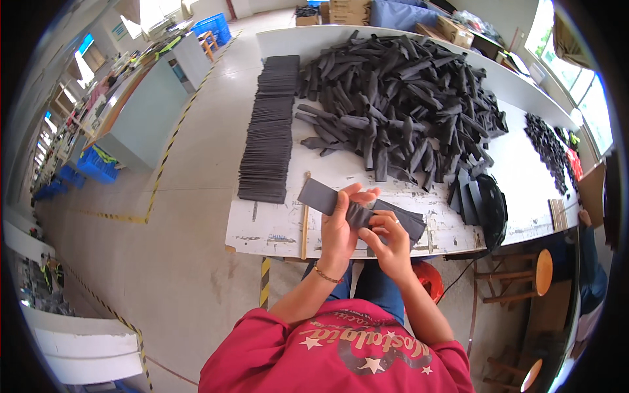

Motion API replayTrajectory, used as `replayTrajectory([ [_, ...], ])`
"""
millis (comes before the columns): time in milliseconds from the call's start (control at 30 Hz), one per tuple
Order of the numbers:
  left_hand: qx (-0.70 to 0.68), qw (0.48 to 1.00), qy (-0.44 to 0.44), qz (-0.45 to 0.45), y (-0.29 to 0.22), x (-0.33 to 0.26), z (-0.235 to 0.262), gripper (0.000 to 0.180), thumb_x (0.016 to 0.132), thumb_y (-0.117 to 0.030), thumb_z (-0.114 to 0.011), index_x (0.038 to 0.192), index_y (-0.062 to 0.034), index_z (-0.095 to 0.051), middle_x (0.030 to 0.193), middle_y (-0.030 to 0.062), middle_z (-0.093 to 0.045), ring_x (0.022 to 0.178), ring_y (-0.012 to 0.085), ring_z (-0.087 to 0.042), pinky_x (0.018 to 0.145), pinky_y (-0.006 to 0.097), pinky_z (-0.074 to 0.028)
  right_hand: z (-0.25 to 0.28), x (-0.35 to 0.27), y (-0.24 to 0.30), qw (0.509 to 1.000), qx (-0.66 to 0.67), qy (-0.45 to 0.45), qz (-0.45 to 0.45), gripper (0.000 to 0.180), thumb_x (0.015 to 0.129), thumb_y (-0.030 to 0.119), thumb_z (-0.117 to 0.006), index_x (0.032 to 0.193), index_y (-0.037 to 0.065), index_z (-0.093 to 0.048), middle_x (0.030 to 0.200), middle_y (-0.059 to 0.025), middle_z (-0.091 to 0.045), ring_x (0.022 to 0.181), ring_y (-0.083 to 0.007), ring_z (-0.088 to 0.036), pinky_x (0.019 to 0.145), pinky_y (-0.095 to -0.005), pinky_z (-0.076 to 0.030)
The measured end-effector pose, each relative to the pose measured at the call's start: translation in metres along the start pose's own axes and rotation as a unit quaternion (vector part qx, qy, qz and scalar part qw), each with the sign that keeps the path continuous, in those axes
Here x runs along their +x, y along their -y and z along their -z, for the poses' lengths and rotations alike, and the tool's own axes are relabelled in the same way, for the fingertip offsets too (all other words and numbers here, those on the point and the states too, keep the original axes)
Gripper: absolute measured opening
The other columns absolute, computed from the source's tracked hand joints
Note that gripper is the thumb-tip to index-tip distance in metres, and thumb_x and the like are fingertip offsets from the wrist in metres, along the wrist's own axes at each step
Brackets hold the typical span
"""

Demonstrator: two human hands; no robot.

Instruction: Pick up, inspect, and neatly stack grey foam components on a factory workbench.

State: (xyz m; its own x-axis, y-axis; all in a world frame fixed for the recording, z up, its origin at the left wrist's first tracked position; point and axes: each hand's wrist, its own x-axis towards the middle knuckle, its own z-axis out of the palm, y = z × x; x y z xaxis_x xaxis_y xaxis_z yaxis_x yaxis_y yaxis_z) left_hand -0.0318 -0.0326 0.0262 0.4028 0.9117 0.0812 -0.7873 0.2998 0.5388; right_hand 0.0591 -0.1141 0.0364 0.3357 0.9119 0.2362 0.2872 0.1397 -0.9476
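My left hand (336, 232) is closed around a flat dark grey fabric piece (318, 196), thumb on top, above the table's near edge. One end of the piece sticks out smooth to the upper left; its other part is wrinkled between my hands. At that wrinkled end, the fingers of my right hand (392, 252) are pinched on the fabric. Just beyond my right hand, a few flat dark pieces (411, 224) lie fanned out on the white table (262, 226). A long, tight row of flat dark pieces (265, 144) runs along the table's left side.
A large heap of loose, curled dark pieces (406, 98) covers the table's far middle. On the right stands a black rounded object (495, 213) with a cord, beside upright dark pieces (465, 196). A wooden stick (304, 226) lies left of my hands. Stools (542, 272) stand at right.
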Motion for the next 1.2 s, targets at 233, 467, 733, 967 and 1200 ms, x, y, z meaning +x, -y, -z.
replayTrajectory([
  [233,0.033,0.996,0.05,-0.069,-0.012,0.008,0.0,0.036,0.103,-0.032,-0.044,0.118,-0.0019,-0.057,0.116,0.0199,-0.066,0.127,0.0363,-0.05,0.113,0.047,-0.029,-0.019,-0.002,-0.012,0.977,0.147,-0.151,0.039,0.021,0.084,0.002,-0.072,0.078,0.001,-0.053,0.104,-0.0044,-0.053,0.088,-0.0095,-0.053,0.076,-0.0245,-0.048],
  [467,0.046,0.993,0.094,-0.052,-0.014,0.003,0.006,0.033,0.103,-0.029,-0.044,0.116,-0.0026,-0.058,0.113,0.0181,-0.067,0.13,0.0369,-0.047,0.115,0.047,-0.026,-0.004,0.012,0.005,0.946,0.273,-0.042,-0.169,0.02,0.091,0.019,-0.069,0.086,0.002,-0.062,0.085,-0.0004,-0.061,0.075,-0.0069,-0.053,0.067,-0.0222,-0.043],
  [733,-0.065,0.994,0.072,0.045,-0.006,0.008,0.008,0.035,0.101,-0.035,-0.048,0.116,-0.0052,-0.06,0.112,0.0123,-0.068,0.128,0.0334,-0.049,0.113,0.05,-0.032,-0.002,-0.002,-0.002,0.985,0.068,-0.16,0.017,0.008,0.084,0.005,-0.072,0.086,0.001,-0.065,0.08,-0.0033,-0.061,0.072,-0.0107,-0.054,0.063,-0.0241,-0.043],
  [967,-0.014,0.994,-0.109,0.024,-0.005,-0.003,0.021,0.024,0.093,-0.027,-0.065,0.098,-0.004,-0.064,0.09,0.0069,-0.067,0.079,0.0147,-0.066,0.07,0.029,-0.057,0.031,0.013,-0.011,0.839,-0.298,-0.113,0.441,0.04,0.059,0.0,-0.081,0.096,0.007,-0.067,0.095,-0.0021,-0.059,0.077,-0.0222,-0.058,0.064,-0.0343,-0.05],
  [1200,0.118,0.981,-0.149,0.047,-0.011,-0.001,0.027,0.015,0.09,-0.012,-0.068,0.094,0.0025,-0.065,0.083,0.0115,-0.069,0.069,0.0184,-0.067,0.067,0.031,-0.059,0.049,0.003,-0.018,0.915,-0.287,-0.072,0.276,0.063,0.058,0.019,-0.086,0.115,0.006,-0.063,0.105,-0.0085,-0.059,0.089,-0.0265,-0.058,0.075,-0.0327,-0.051],
])
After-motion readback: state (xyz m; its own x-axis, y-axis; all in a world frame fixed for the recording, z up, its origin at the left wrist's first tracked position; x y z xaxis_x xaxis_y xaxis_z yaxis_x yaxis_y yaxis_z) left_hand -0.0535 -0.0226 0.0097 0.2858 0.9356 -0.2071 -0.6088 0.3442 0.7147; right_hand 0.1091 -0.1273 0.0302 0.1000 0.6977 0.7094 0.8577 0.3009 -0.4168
